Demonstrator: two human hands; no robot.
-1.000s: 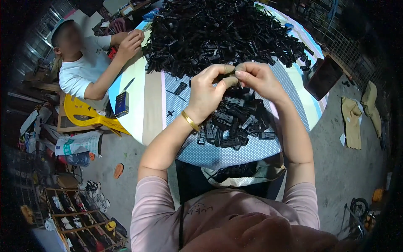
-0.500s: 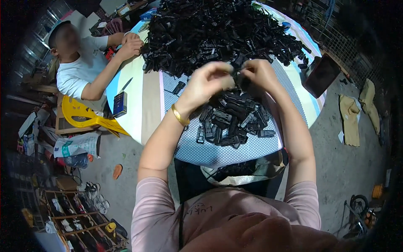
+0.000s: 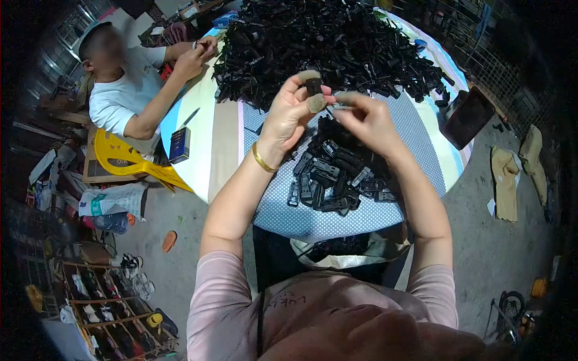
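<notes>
Between the thumb and fingers of my left hand [image 3: 290, 111] is a small black plastic part [image 3: 313, 87], tilted up over the table. My right hand [image 3: 368, 120] meets it from the right, fingertips pinched together; a thin, small thing seems to be at their tips, too small to name. Below both hands lies a small pile of black plastic parts [image 3: 328, 171] on the dotted tablecloth [image 3: 289, 216]. A much larger heap of similar black parts [image 3: 319, 42] covers the far side of the table.
Across the table's left sits another person [image 3: 120, 78], hands at the table edge. Near them lie a dark box [image 3: 180, 145] and a pen-like object [image 3: 191, 116]. A dark tablet-like panel [image 3: 468, 118] stands at the right edge. An open sack [image 3: 349, 260] with black parts hangs at my lap.
My left hand has turned and now shows the black part in its fingers. My right hand has come closer to it, its fingers pointing left. The view has shifted slightly.
</notes>
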